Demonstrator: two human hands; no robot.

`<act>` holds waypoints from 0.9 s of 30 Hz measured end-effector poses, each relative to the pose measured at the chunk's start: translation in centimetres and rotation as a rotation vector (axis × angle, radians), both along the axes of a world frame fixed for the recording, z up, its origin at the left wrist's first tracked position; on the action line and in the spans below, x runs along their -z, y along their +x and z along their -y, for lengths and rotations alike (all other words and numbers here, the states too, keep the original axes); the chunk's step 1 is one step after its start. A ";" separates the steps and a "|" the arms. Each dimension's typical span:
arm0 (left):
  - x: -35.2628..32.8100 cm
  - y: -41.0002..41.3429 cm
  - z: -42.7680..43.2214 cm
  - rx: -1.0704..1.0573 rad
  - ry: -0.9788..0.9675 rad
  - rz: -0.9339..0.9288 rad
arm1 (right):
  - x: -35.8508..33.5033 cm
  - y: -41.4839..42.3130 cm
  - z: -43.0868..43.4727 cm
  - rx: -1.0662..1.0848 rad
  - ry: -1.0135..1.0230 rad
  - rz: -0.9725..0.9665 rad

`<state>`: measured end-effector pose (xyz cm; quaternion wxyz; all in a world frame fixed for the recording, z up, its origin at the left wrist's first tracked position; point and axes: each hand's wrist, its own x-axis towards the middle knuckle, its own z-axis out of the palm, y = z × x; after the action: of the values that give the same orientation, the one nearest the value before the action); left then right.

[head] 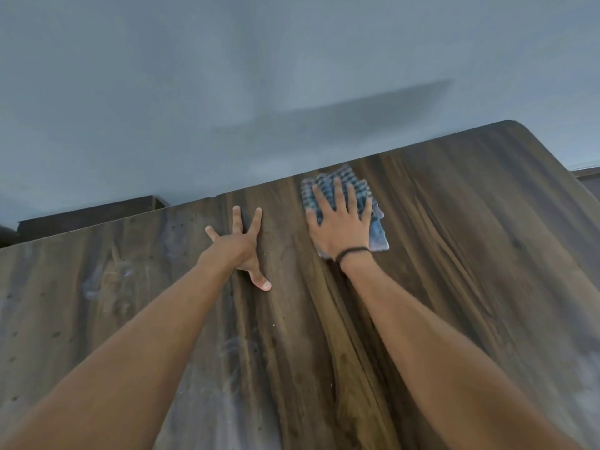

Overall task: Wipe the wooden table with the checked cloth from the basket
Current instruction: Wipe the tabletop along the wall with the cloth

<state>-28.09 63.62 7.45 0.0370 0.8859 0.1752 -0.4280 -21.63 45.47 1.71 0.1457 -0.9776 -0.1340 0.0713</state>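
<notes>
The dark wooden table [454, 254] fills the lower part of the head view. A folded blue-and-white checked cloth [344, 181] lies near the table's far edge. My right hand [341, 225] presses flat on the cloth with fingers spread and straight; a dark band circles that wrist. My left hand [242, 245] rests flat on the bare wood to the left of the cloth, fingers spread, a hand's width from it. The basket is out of view.
A grey-blue wall [259, 76] rises right behind the table's far edge. A dark piece of furniture [91, 212] shows behind the table at the far left. The table's far right corner [519, 125] is rounded. Pale smears mark the wood at left.
</notes>
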 end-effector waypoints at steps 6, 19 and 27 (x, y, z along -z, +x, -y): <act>0.1 0.1 -0.4 0.013 -0.018 0.005 | 0.6 0.9 -1.4 -0.110 -0.010 0.041; 0.2 0.3 0.0 0.052 0.024 -0.045 | -0.1 3.9 -6.2 -0.047 0.000 -0.031; 1.2 0.4 -0.7 0.020 0.017 -0.029 | -0.3 4.1 -6.6 -0.035 -0.004 -0.038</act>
<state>-27.74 64.34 6.26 0.0227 0.8815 0.1705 -0.4398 -17.52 52.11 1.99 0.1450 -0.9739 -0.1480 0.0926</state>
